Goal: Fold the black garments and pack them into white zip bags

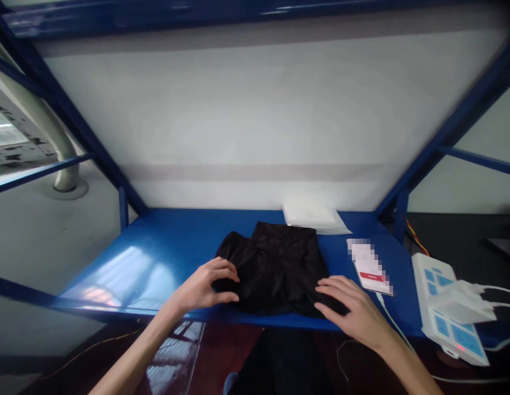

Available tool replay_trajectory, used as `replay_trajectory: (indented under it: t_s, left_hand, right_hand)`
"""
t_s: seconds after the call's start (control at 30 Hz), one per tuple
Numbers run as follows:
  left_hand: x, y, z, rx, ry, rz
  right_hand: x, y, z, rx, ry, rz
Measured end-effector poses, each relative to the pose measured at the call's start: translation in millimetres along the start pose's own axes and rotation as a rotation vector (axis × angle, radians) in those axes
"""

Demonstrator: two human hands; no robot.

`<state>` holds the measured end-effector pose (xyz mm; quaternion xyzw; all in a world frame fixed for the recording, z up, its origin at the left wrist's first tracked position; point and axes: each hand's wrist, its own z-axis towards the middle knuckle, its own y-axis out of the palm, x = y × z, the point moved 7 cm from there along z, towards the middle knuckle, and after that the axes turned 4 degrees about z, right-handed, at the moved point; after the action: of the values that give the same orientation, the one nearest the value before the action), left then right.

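A black cloth garment, which looks like shorts or a skirt, lies bunched and wrinkled on the blue table near its front edge. At its left side, my left hand rests with the fingers bent and the thumb apart, fingertips against the fabric. On the opposite side my right hand touches the garment's lower right corner, its thumb also spread away from the fingers. No cloth shows pinched in either hand. The exact cut of the garment is hidden by its folds.
Behind the garment lies a stack of white plastic bags or sheets. A phone with a white cable is to the right. Farther right, a white power strip holds plugged-in chargers. Blue frame bars flank the table.
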<state>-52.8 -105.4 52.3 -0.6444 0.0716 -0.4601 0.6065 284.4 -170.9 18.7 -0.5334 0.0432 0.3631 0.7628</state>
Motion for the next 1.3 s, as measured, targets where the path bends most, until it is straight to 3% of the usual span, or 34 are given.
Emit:
replay_trajectory:
  t_s: [0.17,0.37,0.47,0.57,0.73,0.93,1.1,1.2,1.3]
  left_hand:
    - [-7,11.5,-16,-0.041,-0.027,0.004]
    - [-7,3.2,-10,0.016,-0.090,-0.132]
    - [-10,-2.4,-5,0.046,-0.175,-0.142]
    - [-23,-9.6,1,0.150,-0.305,-0.100]
    - [-44,-13.9,18,0.304,-0.386,-0.012]
    - [-73,-3.0,27,0.347,-0.518,0.095]
    - [-80,-0.2,22,0.364,-0.529,0.132]
    - [-81,-7.0,9,0.395,-0.565,0.144]
    - [-85,-8.9,-8,0.340,-0.666,0.069]
  right_hand:
    - [8,8,-21,-0.069,0.058,0.013]
    - [15,1,-14,-0.055,0.182,0.219]
    - [24,-7,-6,0.046,0.288,0.271]
    - [39,-11,4,0.164,0.415,0.253]
    - [52,-4,26,0.245,0.476,0.209]
    - [59,15,34,0.158,0.456,0.096]
    - [63,17,32,0.121,0.416,0.017]
    - [50,6,39,0.208,0.335,-0.089]
    - [21,0,52,0.290,0.213,-0.123]
